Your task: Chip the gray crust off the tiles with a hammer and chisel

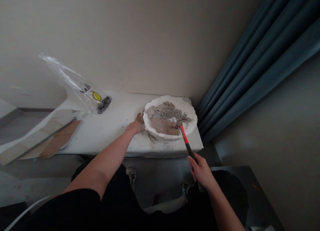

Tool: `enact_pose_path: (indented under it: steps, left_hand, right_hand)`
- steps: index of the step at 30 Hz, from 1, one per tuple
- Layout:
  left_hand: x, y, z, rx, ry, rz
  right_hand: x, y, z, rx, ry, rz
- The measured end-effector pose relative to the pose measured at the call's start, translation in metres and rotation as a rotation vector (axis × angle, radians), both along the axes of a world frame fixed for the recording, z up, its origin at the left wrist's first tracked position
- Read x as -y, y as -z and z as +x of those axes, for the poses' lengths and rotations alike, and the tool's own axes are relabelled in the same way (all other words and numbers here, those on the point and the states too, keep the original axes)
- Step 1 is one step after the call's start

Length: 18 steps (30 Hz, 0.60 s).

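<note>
My right hand (198,167) is wrapped round the black handle of a hammer-like tool (184,134) with a red neck. The tool's head rests on or just above the near right part of brown, crumbly material (163,117), which lies on a rough-edged white round slab (191,121). At the slab's left edge, my left hand (135,127) is closed beside a small brown piece (139,118); what its fingers grip, if anything, is hidden. Thin dark fragments (151,137) lie at the slab's near left edge.
The white table (105,134) also bears a clear plastic bag (82,91) with dark bits inside, and cardboard pieces (60,137) at the left. A blue curtain (240,77) hangs at the right. A dark surface (250,187) stands at the lower right.
</note>
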<state>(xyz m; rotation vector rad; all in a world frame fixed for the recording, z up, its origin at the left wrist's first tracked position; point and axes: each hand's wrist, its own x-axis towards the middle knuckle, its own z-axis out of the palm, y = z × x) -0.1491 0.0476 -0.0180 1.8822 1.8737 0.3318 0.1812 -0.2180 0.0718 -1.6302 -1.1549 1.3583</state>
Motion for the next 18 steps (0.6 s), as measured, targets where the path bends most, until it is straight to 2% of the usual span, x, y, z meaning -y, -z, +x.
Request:
enact_pose_path:
  steps: [2, 3, 5, 7, 9, 12, 15, 18]
  left_hand:
    - [-0.014, -0.024, -0.002, -0.167, -0.163, -0.053]
    - [-0.020, -0.035, 0.002, -0.201, -0.180, -0.026]
    - [-0.025, -0.051, 0.018, -0.196, -0.157, 0.070]
    - [-0.024, -0.059, 0.044, -0.075, -0.063, 0.193]
    - [-0.017, -0.059, 0.077, 0.138, 0.082, 0.239]
    - [-0.001, -0.048, 0.124, 0.390, 0.279, 0.215]
    - [0.014, -0.037, 0.155, 0.508, 0.351, 0.187]
    - [0.018, -0.029, 0.168, 0.548, 0.377, 0.153]
  right_hand:
    - [-0.001, 0.003, 0.002, 0.032, -0.005, 0.023]
    - [-0.001, 0.005, 0.002, 0.055, -0.005, 0.040]
    - [-0.002, 0.009, 0.004, 0.106, -0.003, 0.074]
    - [-0.002, 0.010, 0.006, 0.138, 0.000, 0.090]
    - [-0.002, 0.010, 0.007, 0.148, 0.006, 0.088]
    - [0.000, 0.008, 0.010, 0.139, 0.012, 0.067]
    - [0.001, 0.008, 0.015, 0.154, 0.033, 0.061]
    - [0.001, 0.009, 0.021, 0.207, 0.047, 0.080]
